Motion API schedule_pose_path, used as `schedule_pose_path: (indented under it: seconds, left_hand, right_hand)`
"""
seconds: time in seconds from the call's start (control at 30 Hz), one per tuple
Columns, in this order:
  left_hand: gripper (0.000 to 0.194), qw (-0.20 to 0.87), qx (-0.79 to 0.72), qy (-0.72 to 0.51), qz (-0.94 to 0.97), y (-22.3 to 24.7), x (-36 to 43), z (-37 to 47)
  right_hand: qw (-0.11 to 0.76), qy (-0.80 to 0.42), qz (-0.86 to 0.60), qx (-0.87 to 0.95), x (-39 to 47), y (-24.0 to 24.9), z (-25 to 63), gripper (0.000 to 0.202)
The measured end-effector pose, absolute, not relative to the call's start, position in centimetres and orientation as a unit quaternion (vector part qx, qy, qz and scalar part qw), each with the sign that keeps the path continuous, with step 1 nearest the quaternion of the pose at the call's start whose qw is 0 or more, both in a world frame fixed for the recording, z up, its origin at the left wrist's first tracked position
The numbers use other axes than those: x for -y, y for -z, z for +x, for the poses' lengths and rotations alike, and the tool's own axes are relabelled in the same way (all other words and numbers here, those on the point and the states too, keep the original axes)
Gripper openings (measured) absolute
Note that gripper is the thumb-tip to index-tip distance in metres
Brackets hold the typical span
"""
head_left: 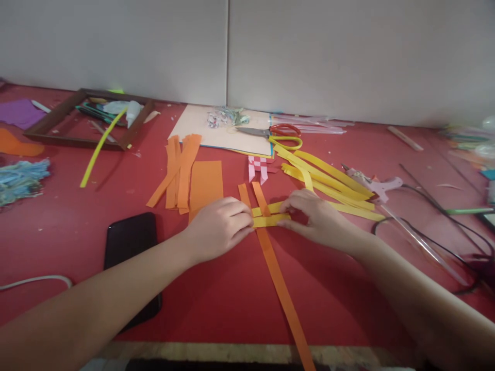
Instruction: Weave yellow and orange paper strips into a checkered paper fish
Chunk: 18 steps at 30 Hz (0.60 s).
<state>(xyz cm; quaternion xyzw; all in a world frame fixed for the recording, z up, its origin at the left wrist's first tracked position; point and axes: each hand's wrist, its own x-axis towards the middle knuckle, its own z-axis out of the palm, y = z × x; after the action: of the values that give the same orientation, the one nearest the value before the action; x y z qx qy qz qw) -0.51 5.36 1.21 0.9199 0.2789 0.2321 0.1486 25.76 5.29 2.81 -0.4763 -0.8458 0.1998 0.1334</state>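
Between my hands, yellow paper strips [270, 221] cross over and under orange paper strips [275, 273]. One orange strip runs down past the table's front edge. My left hand [222, 226] is closed on the left end of the crossed strips, its fingertips partly hidden. With thumb and fingers, my right hand [309, 214] pinches the right end of the yellow strips. A small pink and white woven paper piece [258, 167] lies just beyond. Behind my left hand is an orange paper sheet [208, 180], beside a bundle of loose orange strips [187, 170].
Loose yellow strips [328, 178] lie right of centre, near scissors [270, 133] and a pink glue gun [377, 186] with a black cord. A black phone [131, 239] lies under my left forearm. A wooden frame [36, 135] holding tools stands back left.
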Motion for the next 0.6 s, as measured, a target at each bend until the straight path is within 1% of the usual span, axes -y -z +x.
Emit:
schedule_pose_path:
  seconds: [0.23,0.33,0.47,0.6]
  left_hand:
    - [0.024,0.128,-0.276,-0.231,0.924,-1.13,-5.38,-0.44]
    - [0.024,0.121,-0.270,-0.243,0.924,-1.08,-5.38,-0.41]
    - [0.027,0.068,-0.248,-0.267,0.929,-0.98,-5.22,-0.53]
    - [0.026,0.023,-0.232,-0.270,0.934,-0.93,-5.01,-0.64]
  right_hand:
    - [0.115,-0.204,-0.475,0.848,-5.12,-2.54,25.76,0.016]
    - [0.117,-0.220,-0.492,0.834,-4.83,-2.63,25.62,0.013]
    - [0.140,-0.250,-0.532,0.797,-4.55,-2.71,25.31,0.005]
    - [0.160,-0.264,-0.524,0.794,-4.49,-2.66,25.15,0.011]
